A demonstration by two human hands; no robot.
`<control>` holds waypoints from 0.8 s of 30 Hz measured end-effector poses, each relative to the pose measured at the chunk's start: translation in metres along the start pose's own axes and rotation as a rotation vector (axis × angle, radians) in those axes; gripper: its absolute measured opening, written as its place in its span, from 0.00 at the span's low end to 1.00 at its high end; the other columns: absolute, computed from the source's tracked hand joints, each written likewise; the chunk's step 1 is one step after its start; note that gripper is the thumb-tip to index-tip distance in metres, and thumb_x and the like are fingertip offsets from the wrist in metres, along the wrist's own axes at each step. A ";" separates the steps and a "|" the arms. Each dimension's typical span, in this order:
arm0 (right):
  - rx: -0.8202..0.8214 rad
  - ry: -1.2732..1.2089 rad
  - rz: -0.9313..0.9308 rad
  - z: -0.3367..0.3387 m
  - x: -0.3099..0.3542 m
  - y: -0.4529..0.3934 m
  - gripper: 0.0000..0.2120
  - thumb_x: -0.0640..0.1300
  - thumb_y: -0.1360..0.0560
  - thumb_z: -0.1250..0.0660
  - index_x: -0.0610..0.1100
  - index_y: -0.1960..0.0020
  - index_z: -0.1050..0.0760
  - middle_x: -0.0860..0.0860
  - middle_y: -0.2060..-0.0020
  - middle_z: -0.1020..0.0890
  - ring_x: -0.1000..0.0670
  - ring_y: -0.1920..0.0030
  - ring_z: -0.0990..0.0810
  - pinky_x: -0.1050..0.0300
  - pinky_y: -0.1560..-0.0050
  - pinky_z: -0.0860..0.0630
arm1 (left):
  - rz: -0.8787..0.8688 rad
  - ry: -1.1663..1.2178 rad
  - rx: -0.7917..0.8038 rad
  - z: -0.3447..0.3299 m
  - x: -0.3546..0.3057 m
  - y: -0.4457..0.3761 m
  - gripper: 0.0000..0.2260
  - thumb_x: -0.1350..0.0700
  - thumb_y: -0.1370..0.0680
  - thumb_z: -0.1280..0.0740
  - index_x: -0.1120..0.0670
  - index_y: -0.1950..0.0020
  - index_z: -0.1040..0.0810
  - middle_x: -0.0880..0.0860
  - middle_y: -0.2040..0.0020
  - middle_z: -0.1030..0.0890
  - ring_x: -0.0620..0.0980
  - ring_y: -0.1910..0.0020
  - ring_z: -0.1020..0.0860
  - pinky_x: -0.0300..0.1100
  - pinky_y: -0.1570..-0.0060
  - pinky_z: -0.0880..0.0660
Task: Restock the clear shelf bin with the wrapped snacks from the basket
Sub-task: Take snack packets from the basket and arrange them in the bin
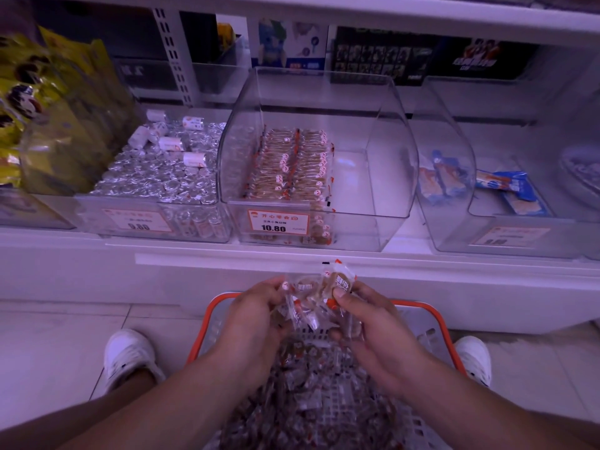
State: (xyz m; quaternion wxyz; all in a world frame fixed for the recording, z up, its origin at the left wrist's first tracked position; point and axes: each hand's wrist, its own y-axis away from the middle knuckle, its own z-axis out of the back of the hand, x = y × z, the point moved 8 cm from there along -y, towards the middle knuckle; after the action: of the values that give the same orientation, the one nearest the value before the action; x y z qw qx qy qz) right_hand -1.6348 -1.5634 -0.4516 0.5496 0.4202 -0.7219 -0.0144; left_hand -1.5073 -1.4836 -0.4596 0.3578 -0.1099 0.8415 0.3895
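Observation:
Between my feet stands an orange-rimmed basket (431, 315) heaped with clear-wrapped brown snacks (311, 381). Above it, my left hand (256, 315) and my right hand (373, 329) together grip a bunch of those wrapped snacks (319, 292), just below the shelf edge. Straight ahead on the shelf sits the clear bin (373, 177) with a 10.80 price tag (277, 222). Rows of the same snacks (289, 167) fill its left half; its right half shows bare bottom.
A bin of silver-wrapped rolls (162, 170) stands left of the clear bin, with yellow bags (35, 102) further left. Another clear bin with blue packets (506, 190) is on the right. The white shelf ledge (227, 258) juts out above the basket. My white shoes (128, 355) flank it.

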 end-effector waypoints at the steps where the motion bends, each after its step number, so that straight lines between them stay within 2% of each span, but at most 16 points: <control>1: 0.003 0.021 0.013 -0.001 0.002 0.000 0.13 0.37 0.24 0.32 0.40 0.40 0.22 0.42 0.53 0.16 0.47 0.61 0.19 0.58 0.68 0.28 | 0.003 0.007 0.022 -0.002 0.000 0.000 0.19 0.67 0.29 0.45 0.57 0.62 0.14 0.55 0.62 0.16 0.50 0.69 0.19 0.45 0.65 0.23; 2: -0.005 0.044 0.025 -0.001 0.003 0.000 0.12 0.37 0.24 0.33 0.40 0.40 0.22 0.42 0.53 0.17 0.47 0.61 0.19 0.58 0.68 0.28 | 0.017 0.022 0.037 -0.003 0.001 0.000 0.17 0.66 0.31 0.45 0.58 0.64 0.16 0.56 0.62 0.16 0.51 0.69 0.19 0.46 0.66 0.22; 5: -0.034 0.056 0.031 -0.001 0.006 -0.001 0.11 0.35 0.24 0.34 0.38 0.42 0.22 0.42 0.56 0.17 0.48 0.63 0.19 0.59 0.70 0.29 | 0.078 0.105 0.074 -0.003 0.006 0.002 0.12 0.65 0.35 0.45 0.62 0.61 0.23 0.59 0.62 0.20 0.53 0.69 0.20 0.48 0.68 0.20; 8: -0.031 -0.010 -0.010 0.001 0.008 -0.002 0.13 0.35 0.23 0.38 0.33 0.39 0.26 0.38 0.54 0.19 0.46 0.64 0.19 0.59 0.71 0.30 | 0.073 0.125 0.135 -0.007 0.004 0.003 0.14 0.62 0.31 0.44 0.63 0.52 0.23 0.61 0.58 0.17 0.56 0.64 0.18 0.54 0.59 0.18; 10: 0.008 -0.075 -0.034 -0.005 0.007 0.001 0.16 0.35 0.23 0.38 0.32 0.37 0.27 0.38 0.52 0.20 0.46 0.63 0.20 0.58 0.70 0.31 | 0.037 0.058 0.140 -0.010 0.002 0.006 0.14 0.55 0.24 0.42 0.63 0.49 0.22 0.60 0.56 0.16 0.55 0.62 0.18 0.51 0.57 0.19; 11: 0.041 -0.109 -0.043 -0.010 0.005 0.003 0.16 0.35 0.24 0.38 0.33 0.37 0.26 0.39 0.52 0.20 0.46 0.62 0.20 0.58 0.69 0.31 | 0.035 -0.005 0.157 -0.014 0.004 0.008 0.19 0.49 0.22 0.41 0.64 0.48 0.20 0.60 0.54 0.15 0.55 0.60 0.17 0.50 0.54 0.21; 13: 0.103 -0.129 -0.035 -0.022 0.000 0.008 0.15 0.35 0.25 0.36 0.36 0.39 0.23 0.40 0.51 0.16 0.44 0.60 0.17 0.57 0.66 0.25 | 0.052 -0.105 0.232 -0.025 0.007 0.014 0.26 0.39 0.20 0.41 0.61 0.43 0.17 0.61 0.46 0.15 0.56 0.52 0.17 0.50 0.49 0.23; 14: 0.103 -0.096 -0.004 -0.026 0.000 0.011 0.14 0.36 0.25 0.33 0.39 0.40 0.22 0.40 0.49 0.15 0.44 0.57 0.15 0.55 0.63 0.22 | 0.065 -0.123 0.278 -0.031 0.008 0.018 0.27 0.38 0.21 0.39 0.59 0.39 0.18 0.61 0.43 0.16 0.56 0.50 0.17 0.49 0.49 0.23; 16: 0.033 0.113 0.131 -0.024 0.008 0.013 0.16 0.38 0.26 0.30 0.44 0.39 0.21 0.44 0.48 0.14 0.44 0.50 0.15 0.49 0.51 0.19 | 0.077 -0.102 0.327 -0.034 0.008 0.020 0.24 0.45 0.23 0.29 0.59 0.33 0.23 0.62 0.40 0.18 0.58 0.49 0.17 0.51 0.50 0.21; 18: -0.007 0.358 0.237 -0.023 0.022 0.013 0.18 0.37 0.26 0.29 0.47 0.37 0.22 0.50 0.48 0.14 0.50 0.46 0.16 0.48 0.41 0.20 | 0.086 -0.061 0.322 -0.031 0.006 0.019 0.22 0.55 0.26 0.26 0.55 0.33 0.26 0.61 0.41 0.17 0.59 0.53 0.17 0.52 0.56 0.20; 21: 0.028 0.479 0.215 -0.023 0.028 0.013 0.22 0.40 0.26 0.27 0.49 0.33 0.26 0.53 0.47 0.15 0.55 0.46 0.16 0.55 0.42 0.20 | 0.099 -0.078 0.359 -0.031 0.004 0.019 0.18 0.59 0.26 0.29 0.52 0.36 0.22 0.62 0.41 0.17 0.59 0.53 0.16 0.52 0.59 0.19; 23: 0.024 0.501 0.237 -0.020 0.030 0.013 0.22 0.39 0.26 0.26 0.48 0.34 0.25 0.52 0.48 0.14 0.55 0.47 0.16 0.62 0.46 0.21 | 0.098 -0.106 0.350 -0.029 0.002 0.018 0.18 0.60 0.26 0.29 0.55 0.36 0.22 0.64 0.41 0.18 0.60 0.53 0.17 0.53 0.58 0.19; 24: 0.018 0.478 0.238 -0.019 0.029 0.013 0.21 0.38 0.26 0.26 0.48 0.35 0.24 0.51 0.48 0.14 0.53 0.47 0.16 0.62 0.47 0.21 | 0.096 -0.123 0.344 -0.029 0.001 0.018 0.19 0.60 0.27 0.30 0.55 0.36 0.21 0.64 0.41 0.18 0.60 0.53 0.18 0.54 0.57 0.20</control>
State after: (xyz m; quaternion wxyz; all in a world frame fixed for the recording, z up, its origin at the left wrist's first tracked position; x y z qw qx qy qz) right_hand -1.6285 -1.5651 -0.4156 0.6985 0.3287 -0.6161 0.1561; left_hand -1.5312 -1.4929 -0.4376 0.4032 0.0172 0.8765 0.2624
